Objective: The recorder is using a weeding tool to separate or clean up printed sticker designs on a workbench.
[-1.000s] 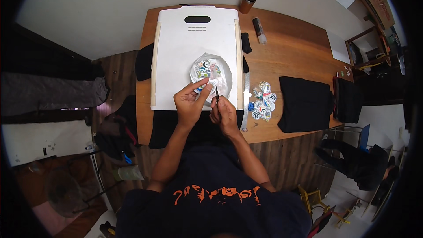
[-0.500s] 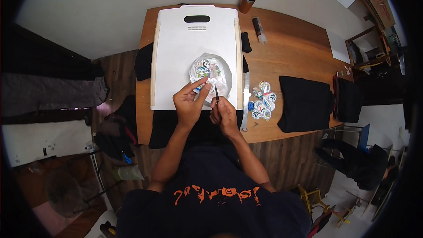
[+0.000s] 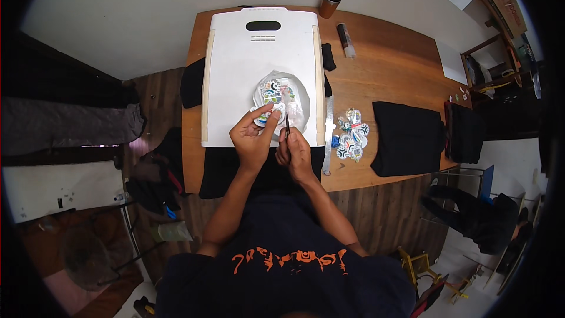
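Observation:
My left hand (image 3: 252,138) pinches a round printed cutout (image 3: 263,117), white with coloured patterns, between thumb and fingertips. It is held over the near side of a shallow round bowl (image 3: 302,101), in which more patterned pieces (image 3: 271,88) and some clear or pale scraps lie. Close on its right, my right hand (image 3: 296,154) is closed round a slim dark pointed tool (image 3: 287,121), tip upward beside the cutout's edge. Whether the tool is scissors or tweezers is too small to tell. Both hands are above the near edge of a white board (image 3: 235,70).
The board lies on a wooden table (image 3: 388,53). Right of it are a metal ruler (image 3: 328,135), a pile of round printed cutouts (image 3: 352,141) and folded black cloth (image 3: 407,138). Farther back stand a brown cup (image 3: 330,5) and a dark tube (image 3: 346,40). Black fabric (image 3: 226,171) hangs at the near edge.
The cutout in my left hand has turned and shows more of its printed face. My right hand has shifted slightly left with the tool, whose tip now points more straight up.

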The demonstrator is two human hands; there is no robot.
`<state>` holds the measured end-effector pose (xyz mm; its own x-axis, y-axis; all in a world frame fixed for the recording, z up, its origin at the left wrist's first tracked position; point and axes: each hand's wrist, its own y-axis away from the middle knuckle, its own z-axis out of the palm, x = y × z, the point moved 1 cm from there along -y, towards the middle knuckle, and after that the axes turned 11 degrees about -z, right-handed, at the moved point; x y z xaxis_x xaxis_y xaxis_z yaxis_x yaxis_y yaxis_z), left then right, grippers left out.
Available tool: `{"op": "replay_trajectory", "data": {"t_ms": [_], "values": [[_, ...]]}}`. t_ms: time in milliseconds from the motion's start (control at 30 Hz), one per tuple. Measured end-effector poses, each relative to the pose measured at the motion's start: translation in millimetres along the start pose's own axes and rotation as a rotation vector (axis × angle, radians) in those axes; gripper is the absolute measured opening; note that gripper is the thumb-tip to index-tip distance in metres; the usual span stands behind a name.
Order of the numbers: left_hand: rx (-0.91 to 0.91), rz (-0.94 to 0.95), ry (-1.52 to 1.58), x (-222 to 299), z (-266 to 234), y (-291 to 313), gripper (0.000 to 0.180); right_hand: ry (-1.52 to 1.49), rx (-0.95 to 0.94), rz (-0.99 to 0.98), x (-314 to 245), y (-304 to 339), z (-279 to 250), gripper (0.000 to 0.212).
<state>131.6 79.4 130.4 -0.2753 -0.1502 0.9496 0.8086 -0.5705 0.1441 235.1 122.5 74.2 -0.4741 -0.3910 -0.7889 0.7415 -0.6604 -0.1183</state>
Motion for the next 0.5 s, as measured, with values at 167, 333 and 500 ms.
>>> {"op": "replay_trajectory", "data": {"t_ms": [167,333,500], "values": [[-0.031,0.048,0.042,-5.1,-0.8,-1.9,0.027,0.007,0.005,-0.009,1.3,0.2,0.0,0.033],[-0.023,0.058,0.034,-4.1,0.6,-1.8,0.027,0.009,0.006,-0.022,2.8,-0.4,-1.3,0.033],[-0.022,0.051,0.030,-5.4,0.0,-2.0,0.027,0.014,-0.008,-0.042,3.4,-0.9,-2.2,0.032]]}}
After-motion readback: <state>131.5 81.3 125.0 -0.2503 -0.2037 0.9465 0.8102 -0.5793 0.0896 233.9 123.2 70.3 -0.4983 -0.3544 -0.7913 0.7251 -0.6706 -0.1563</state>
